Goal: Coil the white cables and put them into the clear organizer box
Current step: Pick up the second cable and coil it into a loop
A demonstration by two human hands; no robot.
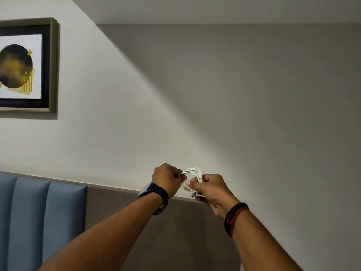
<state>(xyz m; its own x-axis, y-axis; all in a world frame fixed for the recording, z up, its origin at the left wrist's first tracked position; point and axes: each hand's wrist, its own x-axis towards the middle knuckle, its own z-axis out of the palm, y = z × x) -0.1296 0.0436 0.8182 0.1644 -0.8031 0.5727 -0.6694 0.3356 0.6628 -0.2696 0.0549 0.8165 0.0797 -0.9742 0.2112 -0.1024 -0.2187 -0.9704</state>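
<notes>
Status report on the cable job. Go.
Left hand and right hand both gripping the white cable, coiled, held up. Organizer box not in view. Nothing in the way.

Both forearms were bare, no sleeves. Left wrist had a dark blue watch [154,194] w/ a chunky link strap, face turned outward. Right wrist had stacked bands [234,218]: black cord-type ones plus a reddish-brown one betw. them.

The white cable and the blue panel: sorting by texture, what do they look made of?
The white cable, gripped by the left hand and right hand, looks like smooth plastic or rubber sheathing: it bends into soft glossy loops. The blue panel looks like padded matte upholstery, probably faux leather, judging by its stitched vertical channels.
</notes>
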